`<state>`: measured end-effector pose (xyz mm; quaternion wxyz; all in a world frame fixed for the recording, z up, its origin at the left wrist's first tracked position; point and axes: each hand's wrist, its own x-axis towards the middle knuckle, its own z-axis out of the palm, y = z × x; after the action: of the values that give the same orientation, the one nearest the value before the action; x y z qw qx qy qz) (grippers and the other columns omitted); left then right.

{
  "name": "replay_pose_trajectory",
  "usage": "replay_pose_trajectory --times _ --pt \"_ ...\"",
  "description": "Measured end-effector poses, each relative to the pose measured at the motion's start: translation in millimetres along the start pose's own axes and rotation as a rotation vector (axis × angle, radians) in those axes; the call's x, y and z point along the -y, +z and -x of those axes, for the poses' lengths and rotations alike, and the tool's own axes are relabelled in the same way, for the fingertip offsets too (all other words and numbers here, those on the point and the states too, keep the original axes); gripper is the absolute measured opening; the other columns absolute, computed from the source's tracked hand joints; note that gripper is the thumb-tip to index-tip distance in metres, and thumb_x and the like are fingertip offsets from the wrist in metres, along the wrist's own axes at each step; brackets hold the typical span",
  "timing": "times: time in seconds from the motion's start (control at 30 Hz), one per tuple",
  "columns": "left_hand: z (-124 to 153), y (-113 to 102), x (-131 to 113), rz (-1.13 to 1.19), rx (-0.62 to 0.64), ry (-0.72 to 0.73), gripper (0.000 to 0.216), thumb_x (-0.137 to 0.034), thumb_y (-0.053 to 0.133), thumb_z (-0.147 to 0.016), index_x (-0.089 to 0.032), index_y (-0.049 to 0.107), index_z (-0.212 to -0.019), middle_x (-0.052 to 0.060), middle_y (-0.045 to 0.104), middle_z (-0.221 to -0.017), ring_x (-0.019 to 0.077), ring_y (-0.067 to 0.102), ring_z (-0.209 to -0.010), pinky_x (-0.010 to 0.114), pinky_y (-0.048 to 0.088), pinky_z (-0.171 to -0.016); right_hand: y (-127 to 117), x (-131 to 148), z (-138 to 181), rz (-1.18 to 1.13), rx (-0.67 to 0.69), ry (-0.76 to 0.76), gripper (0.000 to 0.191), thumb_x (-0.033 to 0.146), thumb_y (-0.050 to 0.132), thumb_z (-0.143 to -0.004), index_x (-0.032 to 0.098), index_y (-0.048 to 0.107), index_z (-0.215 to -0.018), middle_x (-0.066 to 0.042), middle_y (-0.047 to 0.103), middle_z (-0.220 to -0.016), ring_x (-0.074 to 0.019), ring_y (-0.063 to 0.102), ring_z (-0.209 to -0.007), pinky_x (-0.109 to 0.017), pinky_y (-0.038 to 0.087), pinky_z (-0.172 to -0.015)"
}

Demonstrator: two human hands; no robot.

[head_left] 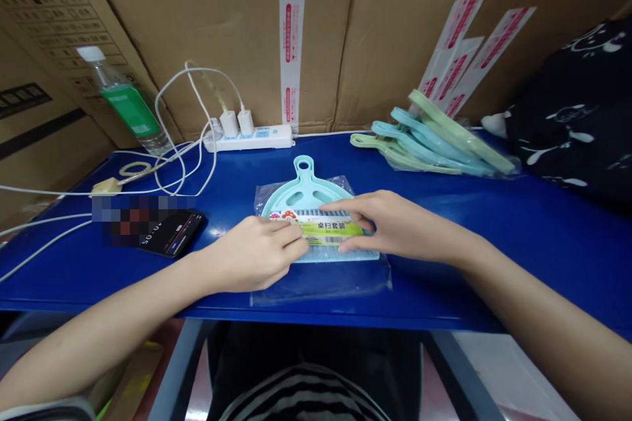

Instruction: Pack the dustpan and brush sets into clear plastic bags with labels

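A light-blue mini dustpan [305,189] lies on the blue table, handle pointing away from me, with a bristled brush [340,254] over its pan. A clear plastic bag [320,284] lies around or under the set, its edge spreading toward me. Across the brush rests a printed label card [333,226] with green and white bands. My left hand [257,251] is closed at the card's left end, fingers curled on it and partly hiding it. At the right end, my right hand [395,223] is open, thumb and fingers apart, fingertips touching the card's upper and lower sides.
Several bagged green and blue dustpan sets [434,138] are stacked at the back right beside a dark patterned cloth item [577,112]. A power strip [261,138], white cables, a bottle [131,108] and a phone [175,233] sit to the left. Cardboard [237,13] walls the back.
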<state>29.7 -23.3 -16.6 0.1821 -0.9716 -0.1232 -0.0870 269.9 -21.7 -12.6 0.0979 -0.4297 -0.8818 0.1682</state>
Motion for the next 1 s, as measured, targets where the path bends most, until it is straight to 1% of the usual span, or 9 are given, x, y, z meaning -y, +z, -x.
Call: replay_pose_trajectory --times 0.13,0.3,0.4,0.47,0.53,0.7,0.83,1.0 --pt "-1 1 -2 -0.049 -0.035 -0.017 0.021 -0.012 0.038 -0.089 -0.016 0.054 -0.076 0.001 0.057 -0.066 0.0134 0.054 -0.054 0.025 0.043 -0.05 2 0 0 0.023 -0.001 -0.01 0.064 0.049 0.069 -0.075 0.018 0.058 -0.13 0.003 0.051 -0.06 -0.0139 0.048 -0.055 -0.024 0.031 -0.056" --pt "-1 5 -6 -0.133 -0.111 0.028 0.029 -0.007 0.033 -0.091 -0.016 0.054 -0.073 -0.001 0.055 -0.06 0.0127 0.053 -0.052 0.026 0.042 -0.049 3 2 0 0.064 -0.004 -0.011 0.067 0.049 0.07 -0.073 0.019 0.057 -0.131 0.001 0.057 -0.064 -0.0154 0.051 -0.058 -0.025 0.032 -0.056" --pt "1 4 -6 -0.131 -0.103 0.058 0.028 -0.005 0.035 -0.09 -0.015 0.055 -0.073 -0.001 0.055 -0.06 0.0127 0.052 -0.051 0.027 0.042 -0.048 3 2 0 0.087 -0.01 -0.013 0.066 0.051 0.069 -0.074 0.02 0.057 -0.131 0.0 0.058 -0.065 -0.016 0.052 -0.059 -0.026 0.032 -0.056" --pt "2 1 -5 -0.088 -0.064 0.077 0.027 -0.006 0.036 -0.088 -0.016 0.055 -0.072 -0.001 0.056 -0.062 0.0127 0.051 -0.051 0.027 0.041 -0.047 2 2 0 0.092 -0.004 -0.014 0.066 0.051 0.07 -0.073 0.02 0.057 -0.131 0.0 0.059 -0.066 -0.016 0.053 -0.059 -0.026 0.033 -0.057" --pt "3 -2 -3 -0.008 0.006 0.069 0.022 -0.008 0.039 -0.087 -0.016 0.055 -0.073 0.0 0.057 -0.065 0.0129 0.052 -0.053 0.027 0.039 -0.046 1 2 1 0.094 0.011 -0.014 0.067 0.05 0.071 -0.073 0.02 0.057 -0.131 0.0 0.058 -0.066 -0.0162 0.053 -0.06 -0.026 0.033 -0.057" --pt "3 -11 4 0.242 0.217 -0.023 0.013 -0.009 0.045 -0.081 -0.018 0.053 -0.076 0.001 0.059 -0.071 0.0138 0.055 -0.061 0.026 0.04 -0.051 -2 3 3 0.07 0.046 -0.016 0.07 0.05 0.071 -0.072 0.021 0.054 -0.134 0.0 0.059 -0.067 -0.0187 0.055 -0.063 -0.027 0.036 -0.059" --pt "4 -16 6 0.358 0.279 -0.08 0.012 -0.009 0.046 -0.078 -0.018 0.052 -0.075 0.001 0.059 -0.071 0.0141 0.055 -0.063 0.025 0.04 -0.054 -3 4 4 0.029 0.063 -0.002 0.075 0.051 0.073 -0.069 0.022 0.052 -0.135 -0.002 0.063 -0.073 -0.0215 0.058 -0.069 -0.029 0.039 -0.063" --pt "5 -20 8 0.424 0.314 -0.112 0.013 -0.006 0.047 -0.075 -0.019 0.049 -0.072 -0.001 0.058 -0.07 0.013 0.053 -0.061 0.025 0.038 -0.054 -5 4 4 -0.005 0.082 -0.015 0.071 0.048 0.072 -0.072 0.023 0.052 -0.136 -0.003 0.065 -0.078 -0.0212 0.058 -0.07 -0.029 0.04 -0.065"
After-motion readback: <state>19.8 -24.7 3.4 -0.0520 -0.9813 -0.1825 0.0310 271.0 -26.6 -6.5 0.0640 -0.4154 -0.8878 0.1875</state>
